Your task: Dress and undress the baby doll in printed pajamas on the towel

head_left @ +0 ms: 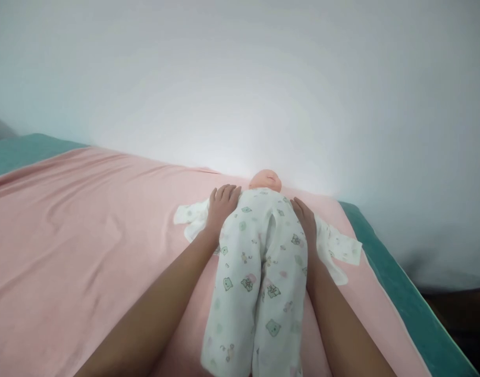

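Note:
A baby doll [265, 180] lies on its back on a pink sheet [86, 235], its head towards the wall. It wears white patterned trousers [259, 272], and a white patterned top [342, 251] lies spread out under it. My left hand [221, 207] grips the waist of the trousers on the doll's left side, fingers curled over the cloth. My right hand [305, 220] holds the waist on the other side, fingers pressed against the fabric.
The pink sheet covers a teal mattress [400, 293] that shows along the right edge and at the far left. A plain white wall [263, 78] rises just behind the doll's head. Dark floor [459, 319] lies at the right.

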The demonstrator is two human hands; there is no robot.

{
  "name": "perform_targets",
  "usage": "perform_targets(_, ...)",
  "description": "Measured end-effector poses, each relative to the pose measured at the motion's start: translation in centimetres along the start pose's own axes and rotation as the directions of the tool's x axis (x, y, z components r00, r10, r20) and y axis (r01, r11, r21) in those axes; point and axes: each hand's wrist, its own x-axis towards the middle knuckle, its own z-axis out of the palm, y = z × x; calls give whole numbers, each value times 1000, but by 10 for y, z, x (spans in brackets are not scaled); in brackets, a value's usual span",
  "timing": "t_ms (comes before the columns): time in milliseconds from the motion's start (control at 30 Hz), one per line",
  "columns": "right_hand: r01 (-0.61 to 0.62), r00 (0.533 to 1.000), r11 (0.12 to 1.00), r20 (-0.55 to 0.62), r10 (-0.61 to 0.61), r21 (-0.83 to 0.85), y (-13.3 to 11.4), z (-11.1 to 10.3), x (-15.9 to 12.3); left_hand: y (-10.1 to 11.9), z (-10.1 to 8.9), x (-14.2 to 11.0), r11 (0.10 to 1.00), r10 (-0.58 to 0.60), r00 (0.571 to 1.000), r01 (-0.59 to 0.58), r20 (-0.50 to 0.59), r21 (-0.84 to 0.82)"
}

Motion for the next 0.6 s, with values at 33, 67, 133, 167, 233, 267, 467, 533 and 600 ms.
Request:
perform_targets(33, -26, 999, 998, -33, 28, 56, -1, 0, 0, 3, -1, 0, 999, -37, 999, 37, -13, -5)
perform_targets(67, -56, 996, 992, -67, 64, 109, -2, 0, 0, 5, -2, -1, 997, -81, 996, 81, -26, -8)
perform_targets(133, -143, 979, 966, -115, 170, 213, -4, 0, 2, 10, -4, -3, 986, -166, 985, 166, -45, -3)
perform_targets(167, -191, 966, 945, -121, 229, 265, -5, -1, 3, 12, -6, -5, 981, -193, 980, 193, -44, 4)
perform_targets(233, -273, 936, 890, -111, 333, 366, -8, -3, 4, 13, -10, -8, 977, -212, 977, 213, -23, 15)
perform_targets(267, -293, 928, 869, -100, 359, 399, -9, -5, 3, 13, -12, -11, 977, -211, 977, 211, -7, 15)
perform_targets(467, -171, 984, 949, -12, 180, 266, -14, -25, -13, 9, -31, -30, 963, -199, 973, 216, 114, -164)
perform_targets(533, -254, 967, 933, 33, 254, 257, -15, -29, -19, 11, -36, -38, 916, -224, 950, 282, 220, -287)
perform_targets(600, -321, 947, 905, 97, 306, 280, -15, -29, -24, 14, -38, -42, 801, -310, 895, 428, 321, -418)
